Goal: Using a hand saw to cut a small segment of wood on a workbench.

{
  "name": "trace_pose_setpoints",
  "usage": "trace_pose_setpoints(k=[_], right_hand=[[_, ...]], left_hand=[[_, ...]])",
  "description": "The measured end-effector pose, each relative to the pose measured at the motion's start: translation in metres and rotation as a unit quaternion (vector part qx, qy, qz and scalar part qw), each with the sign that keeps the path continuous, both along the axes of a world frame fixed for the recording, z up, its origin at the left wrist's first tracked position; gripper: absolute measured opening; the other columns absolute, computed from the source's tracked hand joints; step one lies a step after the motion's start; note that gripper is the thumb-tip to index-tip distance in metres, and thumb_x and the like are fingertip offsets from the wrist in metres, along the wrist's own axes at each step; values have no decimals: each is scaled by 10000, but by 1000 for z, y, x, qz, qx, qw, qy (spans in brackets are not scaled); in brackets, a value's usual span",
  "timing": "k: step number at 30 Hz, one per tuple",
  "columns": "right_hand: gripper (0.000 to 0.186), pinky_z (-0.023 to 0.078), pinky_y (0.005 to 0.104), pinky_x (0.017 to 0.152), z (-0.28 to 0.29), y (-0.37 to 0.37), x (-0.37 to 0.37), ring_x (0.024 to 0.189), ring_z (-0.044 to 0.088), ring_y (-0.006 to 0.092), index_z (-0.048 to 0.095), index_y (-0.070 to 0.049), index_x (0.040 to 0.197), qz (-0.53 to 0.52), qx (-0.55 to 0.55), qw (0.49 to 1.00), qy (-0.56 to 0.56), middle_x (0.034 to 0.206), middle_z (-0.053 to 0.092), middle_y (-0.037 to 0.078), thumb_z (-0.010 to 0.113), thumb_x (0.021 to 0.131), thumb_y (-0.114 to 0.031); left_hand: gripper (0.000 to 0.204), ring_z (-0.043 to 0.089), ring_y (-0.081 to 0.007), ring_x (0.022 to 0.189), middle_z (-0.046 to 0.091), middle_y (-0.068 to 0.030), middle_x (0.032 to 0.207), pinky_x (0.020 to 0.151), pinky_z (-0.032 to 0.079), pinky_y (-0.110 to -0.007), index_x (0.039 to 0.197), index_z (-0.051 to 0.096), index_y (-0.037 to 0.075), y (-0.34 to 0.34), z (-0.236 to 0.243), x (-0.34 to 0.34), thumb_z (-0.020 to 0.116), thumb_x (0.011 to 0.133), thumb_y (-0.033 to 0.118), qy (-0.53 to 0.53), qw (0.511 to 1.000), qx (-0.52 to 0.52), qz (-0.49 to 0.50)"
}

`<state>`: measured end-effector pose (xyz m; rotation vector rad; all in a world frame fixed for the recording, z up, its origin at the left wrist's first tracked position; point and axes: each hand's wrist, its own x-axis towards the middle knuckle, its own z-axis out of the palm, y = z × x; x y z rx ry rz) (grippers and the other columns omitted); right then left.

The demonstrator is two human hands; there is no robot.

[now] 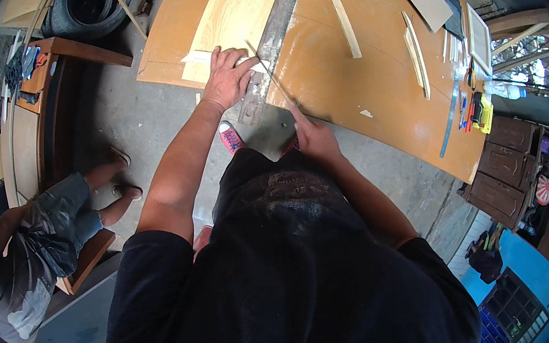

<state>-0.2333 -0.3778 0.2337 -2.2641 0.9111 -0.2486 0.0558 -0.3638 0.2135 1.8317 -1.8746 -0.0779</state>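
My left hand (pixel 228 79) rests with bent fingers on a narrow pale wood strip (pixel 198 56) lying across a light wood sheet (pixel 237 3) at the top centre, beside a worn grey bar (pixel 280 16). My right hand (pixel 314 137), below and to the right, is closed on the lower end of a long, thin blade-like tool (pixel 273 80), whose upper part reaches past my left hand's fingertips. The handle is hidden in my fist. The orange-brown work boards (pixel 376 102) carry loose wood strips (pixel 337 7).
A seated person (pixel 36 258) is at lower left, beside a wooden bench (pixel 23 159). Tyres (pixel 76 31) lie at upper left. Several hand tools (pixel 481 109) are on the board's right edge. A dark cabinet (pixel 500 169) and blue panels (pixel 530 269) stand at right.
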Motion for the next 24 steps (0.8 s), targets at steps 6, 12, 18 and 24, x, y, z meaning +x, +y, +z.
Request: trace_pose_setpoints(k=[6,12,18,24], right_hand=[[523,547,499,705,13,20,-40,802,662,444,439,-200,1476,-5,76,997,-9,941,680,250,530,962,-168],[532,542,506,706,6,-17,24,810,651,465,437,-199,1478,7,-22,999,-31,910,675,255,536,959,-146],[563,540,487,759,-5,24,-36,821,670,446,439,-210,1487,-17,64,998,16,905,680,250,535,944,-95],[544,542,477,747,-9,-2,0,836,670,441,451,-200,1481,-3,-4,998,-63,935,683,244,541,949,-124]], left_hand=[[350,485,-278,1224,549,-59,1242,1167,242,-555,1202,656,212,4,-1,1,653,856,155,7,1000,-6,1],[342,484,-282,1224,550,-63,1242,1170,242,-552,1196,657,207,0,1,-1,643,860,151,1,1000,-8,-7],[348,482,-283,1228,554,-64,1236,1171,244,-552,1195,657,200,3,0,1,647,852,143,14,1000,-2,8],[359,484,-282,1229,556,-64,1237,1170,247,-551,1196,655,196,2,3,-1,655,844,129,13,1000,-13,-7]])
